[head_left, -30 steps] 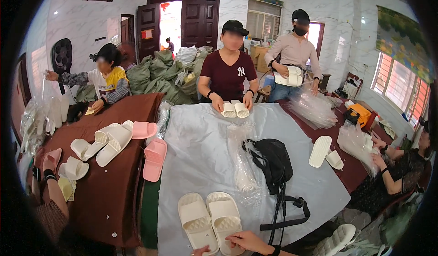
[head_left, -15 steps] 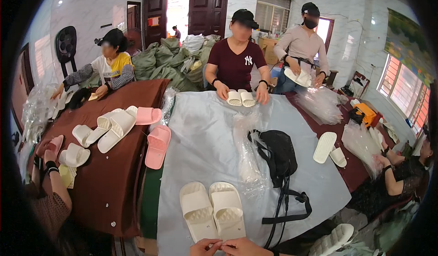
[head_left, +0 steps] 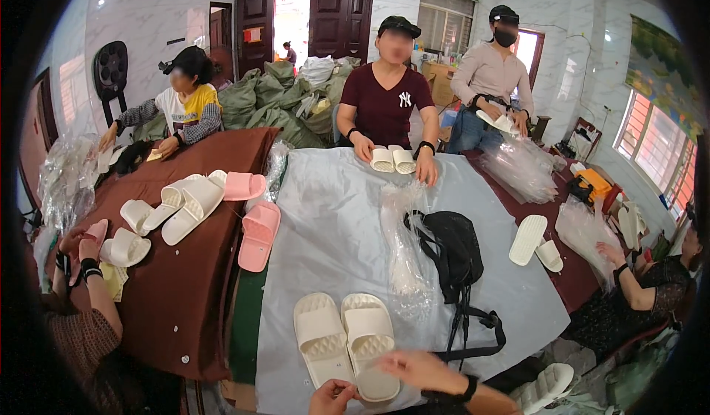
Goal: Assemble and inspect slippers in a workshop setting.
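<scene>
Two cream slippers, a left one (head_left: pixel 322 337) and a right one (head_left: pixel 367 345), lie side by side on the grey cloth at the near edge, toes pointing away from me. My left hand (head_left: pixel 333 398) is by the left slipper's heel, with thumb and fingertips pinched together; anything between them is too small to make out. Over the right slipper's heel, my right hand (head_left: pixel 427 370) reaches in from the right, its fingers smeared by motion. A black wristband (head_left: pixel 467 389) circles my right wrist.
Clear plastic bags (head_left: pixel 403 252) and a black bag with straps (head_left: pixel 451 248) lie mid-table. Across from me a person (head_left: pixel 388 97) touches another white pair (head_left: pixel 392 159). Pink slippers (head_left: pixel 260 234) sit at the left. Several co-workers handle slippers and bags around the tables.
My hands have parted: the right moved up and rightward over the right slipper's heel, while the left stayed low and pinched. Across the table, the person's hand at the right shifted toward the plastic bags.
</scene>
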A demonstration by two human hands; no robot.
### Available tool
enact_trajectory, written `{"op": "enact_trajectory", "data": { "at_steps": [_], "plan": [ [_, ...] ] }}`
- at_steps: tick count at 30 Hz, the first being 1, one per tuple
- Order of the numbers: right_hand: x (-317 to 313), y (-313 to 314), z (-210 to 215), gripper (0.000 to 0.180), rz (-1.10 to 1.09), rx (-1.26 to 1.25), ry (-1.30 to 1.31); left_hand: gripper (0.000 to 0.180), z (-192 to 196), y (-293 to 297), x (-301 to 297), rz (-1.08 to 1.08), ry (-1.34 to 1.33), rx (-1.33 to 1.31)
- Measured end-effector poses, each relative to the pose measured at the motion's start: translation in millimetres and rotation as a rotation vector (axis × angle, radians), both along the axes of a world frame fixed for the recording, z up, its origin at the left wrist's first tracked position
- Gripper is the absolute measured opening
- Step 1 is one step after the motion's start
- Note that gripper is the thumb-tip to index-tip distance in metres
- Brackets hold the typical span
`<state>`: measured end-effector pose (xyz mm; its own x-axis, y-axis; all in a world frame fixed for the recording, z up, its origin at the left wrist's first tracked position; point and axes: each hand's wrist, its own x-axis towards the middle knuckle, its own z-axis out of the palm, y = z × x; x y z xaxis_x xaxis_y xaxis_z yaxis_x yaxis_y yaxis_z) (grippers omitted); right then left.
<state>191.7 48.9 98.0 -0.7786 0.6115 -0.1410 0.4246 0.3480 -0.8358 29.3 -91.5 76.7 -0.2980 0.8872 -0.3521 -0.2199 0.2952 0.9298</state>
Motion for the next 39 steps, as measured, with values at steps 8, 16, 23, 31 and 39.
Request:
{"op": "enact_trajectory", "data": {
  "at_steps": [8,16,23,31,39],
  "plan": [
    [-61.0,117.6,-26.6,0.032,0.06,0.479,0.122,0.049,-23.4,17.7,-12.2,-0.361,-0.691,0.052],
    [-82.5,133.4,-27.6,0.042,0.349,0.281,-0.258,0.016,-50.5,96.9,-2.8,-0.046,-0.923,-0.219],
    [-97.8,153.7,-16.9,0.05,0.531,0.028,-0.333,0.014,-59.5,113.2,15.1,0.187,-0.883,-0.064],
    [-103.0,166.9,-23.2,0.041,0.5,-0.307,-0.435,0.015,-65.0,120.1,18.6,0.246,-0.918,-0.099],
    [-103.5,173.0,-27.5,0.035,0.494,-0.522,-0.477,0.007,-73.1,123.0,28.4,0.317,-0.806,0.002]
  ]
}}
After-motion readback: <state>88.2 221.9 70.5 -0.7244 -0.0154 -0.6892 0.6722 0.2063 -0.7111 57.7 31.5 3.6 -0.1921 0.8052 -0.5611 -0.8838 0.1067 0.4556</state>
